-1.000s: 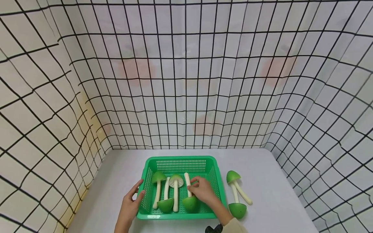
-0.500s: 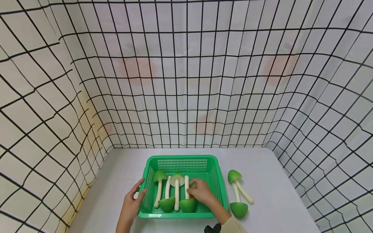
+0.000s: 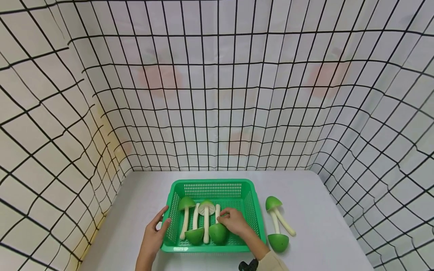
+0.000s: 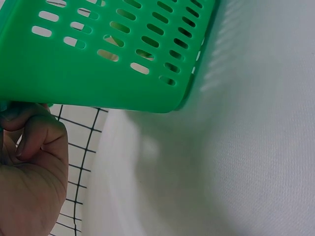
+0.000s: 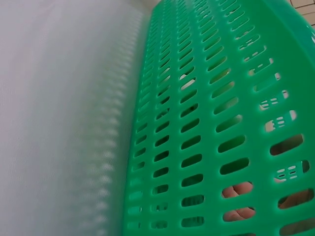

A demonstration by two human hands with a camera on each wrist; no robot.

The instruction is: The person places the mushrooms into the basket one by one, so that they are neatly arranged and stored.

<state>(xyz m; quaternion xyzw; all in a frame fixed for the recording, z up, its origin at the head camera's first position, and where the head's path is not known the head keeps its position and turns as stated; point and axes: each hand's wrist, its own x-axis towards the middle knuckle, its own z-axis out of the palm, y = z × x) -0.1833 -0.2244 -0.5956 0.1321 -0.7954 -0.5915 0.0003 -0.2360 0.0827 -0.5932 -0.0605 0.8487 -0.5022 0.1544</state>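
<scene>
A green plastic basket [image 3: 213,249] holds several toy mushrooms with green caps and pale stems, laid in a row. My left hand [image 3: 153,235] holds the basket's left rim, its thumb over the edge; in the left wrist view its curled fingers [image 4: 42,135] meet the rim. Inside the basket, my right hand [image 3: 235,224] pinches the stem of the rightmost mushroom [image 3: 218,234], whose cap points toward me. Left of it lies a mushroom with its pale cap underside [image 3: 207,207] showing. The right wrist view shows mainly the slotted basket wall [image 5: 197,123], with bits of fingers through it.
Two more mushrooms lie on the white table right of the basket, one with its cap [image 3: 273,203] away from me, the other with its cap [image 3: 278,242] toward me. A black grid net [image 3: 217,113] surrounds the table at the back and sides.
The mushroom in my right hand has shifted left, closer to its neighbour, and its cap has turned to lie flatter. My left hand stays at the basket's rim.
</scene>
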